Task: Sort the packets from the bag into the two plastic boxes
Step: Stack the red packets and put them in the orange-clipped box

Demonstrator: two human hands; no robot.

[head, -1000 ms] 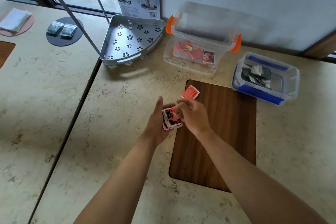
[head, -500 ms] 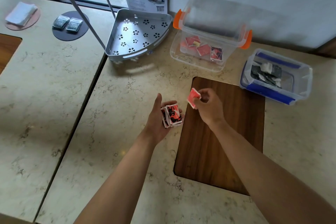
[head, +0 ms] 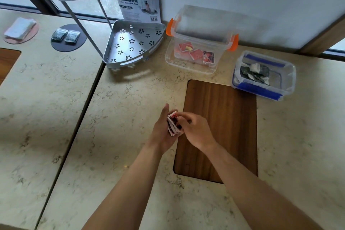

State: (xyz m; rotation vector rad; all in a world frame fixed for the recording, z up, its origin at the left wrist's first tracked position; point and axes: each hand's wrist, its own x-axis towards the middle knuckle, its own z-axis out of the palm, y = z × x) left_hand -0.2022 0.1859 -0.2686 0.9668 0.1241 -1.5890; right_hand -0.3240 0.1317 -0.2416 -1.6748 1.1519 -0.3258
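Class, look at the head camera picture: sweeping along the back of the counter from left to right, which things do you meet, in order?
Folded white paper on a round coaster → two dark packets on a black coaster → metal corner shelf → orange-clipped box holding red packets → blue-clipped box holding dark packets.
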